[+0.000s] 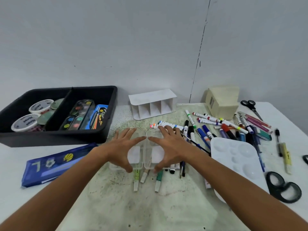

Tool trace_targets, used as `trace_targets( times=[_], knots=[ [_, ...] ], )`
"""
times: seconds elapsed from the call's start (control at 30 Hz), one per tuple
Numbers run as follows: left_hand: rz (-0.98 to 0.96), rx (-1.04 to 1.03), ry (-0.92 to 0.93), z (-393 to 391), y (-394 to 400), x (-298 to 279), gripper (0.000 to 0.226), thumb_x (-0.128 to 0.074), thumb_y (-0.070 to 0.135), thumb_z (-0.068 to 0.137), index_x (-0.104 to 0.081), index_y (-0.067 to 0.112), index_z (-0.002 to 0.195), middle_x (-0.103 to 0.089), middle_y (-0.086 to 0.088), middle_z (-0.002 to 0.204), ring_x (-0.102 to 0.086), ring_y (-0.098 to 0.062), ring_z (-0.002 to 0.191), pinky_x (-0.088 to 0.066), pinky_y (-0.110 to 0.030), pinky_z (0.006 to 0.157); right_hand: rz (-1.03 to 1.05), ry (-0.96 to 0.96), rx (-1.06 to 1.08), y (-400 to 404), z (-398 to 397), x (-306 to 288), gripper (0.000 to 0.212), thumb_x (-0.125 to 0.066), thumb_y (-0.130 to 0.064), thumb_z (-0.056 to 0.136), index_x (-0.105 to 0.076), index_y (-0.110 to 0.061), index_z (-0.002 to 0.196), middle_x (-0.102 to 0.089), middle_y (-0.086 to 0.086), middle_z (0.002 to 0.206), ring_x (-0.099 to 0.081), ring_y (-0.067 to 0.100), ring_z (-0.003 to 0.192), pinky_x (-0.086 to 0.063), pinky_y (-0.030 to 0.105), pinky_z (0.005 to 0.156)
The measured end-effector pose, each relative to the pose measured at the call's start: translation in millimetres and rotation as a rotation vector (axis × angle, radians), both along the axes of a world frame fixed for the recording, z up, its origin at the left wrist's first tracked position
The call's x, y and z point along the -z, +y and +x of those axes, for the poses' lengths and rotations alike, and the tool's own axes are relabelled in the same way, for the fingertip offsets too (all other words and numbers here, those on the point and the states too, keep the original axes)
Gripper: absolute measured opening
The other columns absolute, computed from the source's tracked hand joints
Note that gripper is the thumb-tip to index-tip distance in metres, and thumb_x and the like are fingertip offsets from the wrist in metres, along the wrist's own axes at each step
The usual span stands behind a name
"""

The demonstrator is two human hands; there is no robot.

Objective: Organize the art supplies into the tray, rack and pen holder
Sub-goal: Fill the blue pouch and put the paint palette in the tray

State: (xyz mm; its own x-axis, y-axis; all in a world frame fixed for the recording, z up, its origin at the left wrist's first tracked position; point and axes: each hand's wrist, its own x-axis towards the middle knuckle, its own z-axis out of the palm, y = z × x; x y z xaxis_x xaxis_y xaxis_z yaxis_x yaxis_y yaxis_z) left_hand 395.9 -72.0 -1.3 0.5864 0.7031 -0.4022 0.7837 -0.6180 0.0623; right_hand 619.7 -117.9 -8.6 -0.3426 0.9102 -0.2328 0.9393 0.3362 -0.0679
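Two clear plastic pen holders sit side by side at the table's middle, the left one [135,155] and the right one [158,154]. My left hand [122,147] spans the left holder, fingers spread over its far rim and thumb hooked at the near rim. In the same way my right hand [170,145] grips the right holder. A black two-part tray [55,136] at the left holds paint tubs, watercolour sets and a blue pack. The white rack [153,104] stands at the back. Loose markers [216,124] lie at the right.
Small paint tubes [136,180] poke out from under the holders toward me. A white palette [238,157], black scissors [283,187], a second pair of scissors [250,105] and a beige box [221,100] fill the right side. A blue pencil case [55,162] lies at the left.
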Motion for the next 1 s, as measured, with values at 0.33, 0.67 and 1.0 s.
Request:
trace_targets(
  times=[0.33, 0.67, 1.0],
  knots=[
    [-0.044, -0.008, -0.255, -9, -9, 29, 0.114, -0.055, 0.086, 0.058, 0.008, 0.05, 0.146, 0.019, 0.015, 0.155, 0.022, -0.009, 0.141, 0.009, -0.049, 0.116, -0.04, 0.207, 0.037, -3, -12, 7, 0.109, -0.063, -0.077, 0.066, -0.011, -0.035, 0.152, 0.016, 0.006, 0.16, 0.015, 0.026, 0.147, 0.013, 0.053, 0.113],
    [0.24, -0.07, -0.455, 17, -18, 24, 0.1, -0.004, 0.092, 0.066, -0.049, 0.031, 0.13, -0.029, 0.0, 0.155, -0.022, -0.02, 0.143, -0.014, -0.038, 0.114, 0.197, 0.199, 0.396, -26, 82, -17, 0.037, -0.061, -0.026, 0.092, -0.057, -0.025, 0.128, -0.057, -0.002, 0.132, -0.049, 0.02, 0.122, -0.036, 0.037, 0.101],
    [0.173, 0.063, -0.252, 61, -27, 50, 0.099, -0.007, 0.093, 0.066, 0.001, 0.041, 0.15, 0.02, -0.001, 0.158, 0.026, -0.025, 0.143, 0.016, -0.058, 0.111, 0.397, 0.041, 0.536, -25, 92, 17, 0.022, -0.052, -0.029, 0.095, -0.064, -0.023, 0.113, -0.064, 0.0, 0.115, -0.05, 0.023, 0.114, -0.032, 0.039, 0.093]
  ],
)
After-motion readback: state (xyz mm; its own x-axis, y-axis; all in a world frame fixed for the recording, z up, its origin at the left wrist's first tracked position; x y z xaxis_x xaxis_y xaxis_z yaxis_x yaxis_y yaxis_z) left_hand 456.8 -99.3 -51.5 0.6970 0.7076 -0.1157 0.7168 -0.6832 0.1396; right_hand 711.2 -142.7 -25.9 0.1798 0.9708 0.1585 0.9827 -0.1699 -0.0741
